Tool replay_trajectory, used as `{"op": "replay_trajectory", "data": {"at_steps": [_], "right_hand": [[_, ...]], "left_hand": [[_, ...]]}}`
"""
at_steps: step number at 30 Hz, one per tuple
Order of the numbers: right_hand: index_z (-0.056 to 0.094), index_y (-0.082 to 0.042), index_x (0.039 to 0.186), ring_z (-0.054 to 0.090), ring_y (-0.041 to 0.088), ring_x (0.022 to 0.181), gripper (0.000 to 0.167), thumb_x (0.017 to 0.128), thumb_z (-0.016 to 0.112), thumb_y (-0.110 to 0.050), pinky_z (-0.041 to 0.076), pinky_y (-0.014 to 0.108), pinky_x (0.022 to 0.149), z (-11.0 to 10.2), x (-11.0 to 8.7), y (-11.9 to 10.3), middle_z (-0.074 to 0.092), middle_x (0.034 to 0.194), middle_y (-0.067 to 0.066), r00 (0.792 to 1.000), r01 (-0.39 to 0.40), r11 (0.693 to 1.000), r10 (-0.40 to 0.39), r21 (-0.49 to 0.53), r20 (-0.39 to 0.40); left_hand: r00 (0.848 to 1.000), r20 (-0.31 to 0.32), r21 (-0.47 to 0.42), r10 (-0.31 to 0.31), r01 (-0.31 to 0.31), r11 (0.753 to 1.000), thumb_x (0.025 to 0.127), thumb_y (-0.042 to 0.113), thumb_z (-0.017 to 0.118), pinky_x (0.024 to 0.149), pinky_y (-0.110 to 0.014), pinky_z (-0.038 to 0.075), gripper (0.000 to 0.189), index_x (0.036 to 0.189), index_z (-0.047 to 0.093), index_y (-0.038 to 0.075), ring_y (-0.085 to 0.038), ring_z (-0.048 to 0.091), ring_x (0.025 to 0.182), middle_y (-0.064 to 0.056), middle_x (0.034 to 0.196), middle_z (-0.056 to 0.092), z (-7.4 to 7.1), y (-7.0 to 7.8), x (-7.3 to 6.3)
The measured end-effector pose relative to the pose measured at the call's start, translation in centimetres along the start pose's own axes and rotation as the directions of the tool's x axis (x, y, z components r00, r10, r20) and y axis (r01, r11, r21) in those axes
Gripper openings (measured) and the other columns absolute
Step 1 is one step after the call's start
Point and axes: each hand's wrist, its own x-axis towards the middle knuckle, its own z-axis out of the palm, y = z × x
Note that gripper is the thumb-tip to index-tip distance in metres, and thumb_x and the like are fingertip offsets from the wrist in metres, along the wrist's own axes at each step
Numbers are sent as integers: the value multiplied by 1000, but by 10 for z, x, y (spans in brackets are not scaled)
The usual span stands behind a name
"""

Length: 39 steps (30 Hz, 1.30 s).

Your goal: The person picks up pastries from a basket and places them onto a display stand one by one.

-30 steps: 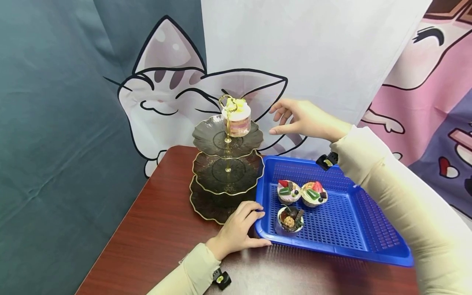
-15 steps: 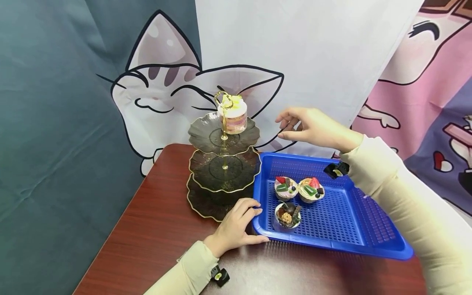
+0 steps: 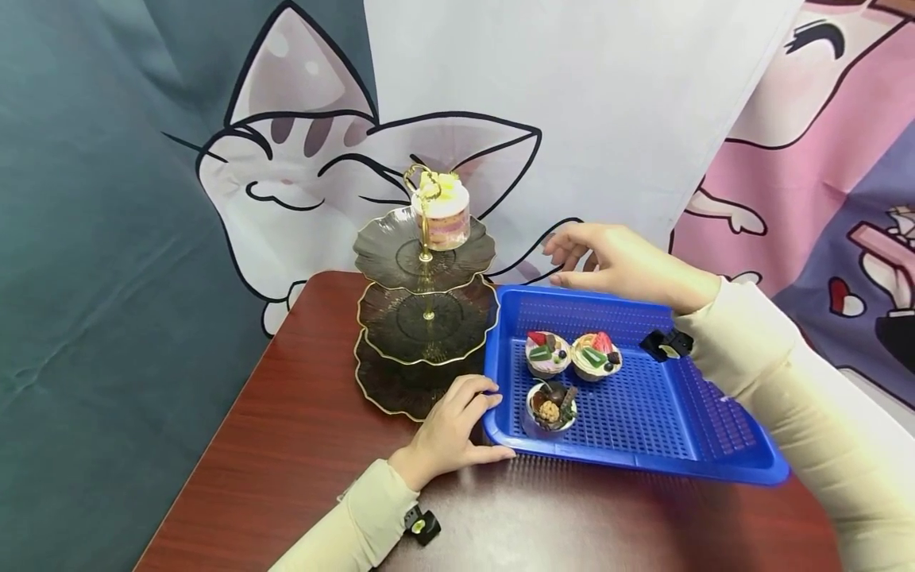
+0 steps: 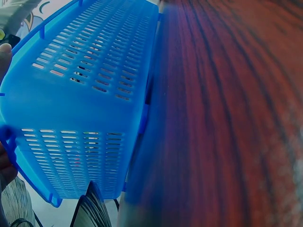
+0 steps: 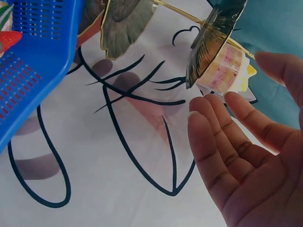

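Right hand [image 3: 611,258] has drawn farther from layered cake [image 3: 449,226], sinking toward blue basket [image 3: 622,460]; fingers loosely bent, nothing held. Cake sits on stand's top tier [image 3: 389,258], untouched, seemingly settled. Left hand [image 3: 450,430] grips basket corner. Three desserts [image 3: 595,357] inside.

Perforated plastic basket [image 3: 643,461], glossy wood-grain table [image 3: 286,445], shiny metallic stand pole [image 3: 425,230], wrinkled cloth backdrop [image 3: 608,103]
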Motion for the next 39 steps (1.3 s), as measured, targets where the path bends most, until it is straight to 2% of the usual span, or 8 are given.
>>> {"op": "replay_trajectory", "data": {"at_steps": [6, 12, 23, 27, 31, 39], "right_hand": [[60, -12, 115, 63, 11, 88, 28, 89, 67, -20, 54, 28, 73, 4, -5, 2, 68, 96, 0, 1000, 22, 1000, -22, 0, 13], [60, -12, 114, 62, 11, 87, 28, 89, 67, -19, 54, 27, 73, 8, -10, 3, 67, 95, 0, 1000, 11, 1000, -11, 5, 18], [60, -6, 117, 64, 15, 89, 32, 89, 68, -20, 57, 35, 74, 19, -25, 6, 68, 98, 5, 998, 36, 999, -36, 10, 42], [61, -8, 113, 64, 13, 88, 29, 89, 68, -21, 57, 33, 73, 26, -30, 8, 68, 96, 3, 999, 36, 999, -36, 11, 33], [61, -8, 112, 62, 13, 87, 28, 88, 69, -22, 55, 29, 71, 32, -36, 9, 67, 95, 2, 999, 17, 1000, -18, 13, 35], [63, -8, 112, 61, 14, 87, 28, 87, 69, -21, 53, 28, 72, 48, -48, 12, 67, 96, 2, 995, -76, 997, 74, 27, 63]], "left_hand": [[1000, -8, 0, 2, -2, 1000, 64, 53, 83, 100, -33, 46, 67, 104, 64, 3, -24, 53, 113, -9, 115, 58, 0, -2, 0], [1000, -12, -2, 3, -3, 1000, 63, 53, 83, 100, -33, 46, 67, 104, 64, 3, -24, 53, 113, -10, 115, 58, 0, -2, 1], [1000, 6, -4, -5, 5, 1000, 65, 54, 82, 100, -33, 46, 67, 105, 64, 4, -24, 52, 115, -8, 117, 57, 2, 0, -1], [1000, 9, -8, -7, 7, 1000, 65, 54, 82, 100, -33, 46, 67, 105, 64, 4, -23, 52, 115, -9, 116, 57, 1, 0, -1], [1000, 2, -12, -5, 5, 1000, 65, 53, 82, 100, -34, 47, 66, 104, 64, 3, -24, 52, 114, -10, 115, 58, 1, -1, -1], [1000, 2, -13, 1, -1, 1000, 65, 53, 83, 100, -34, 46, 67, 103, 64, 2, -24, 52, 114, -10, 115, 58, 0, -3, 2]]}}
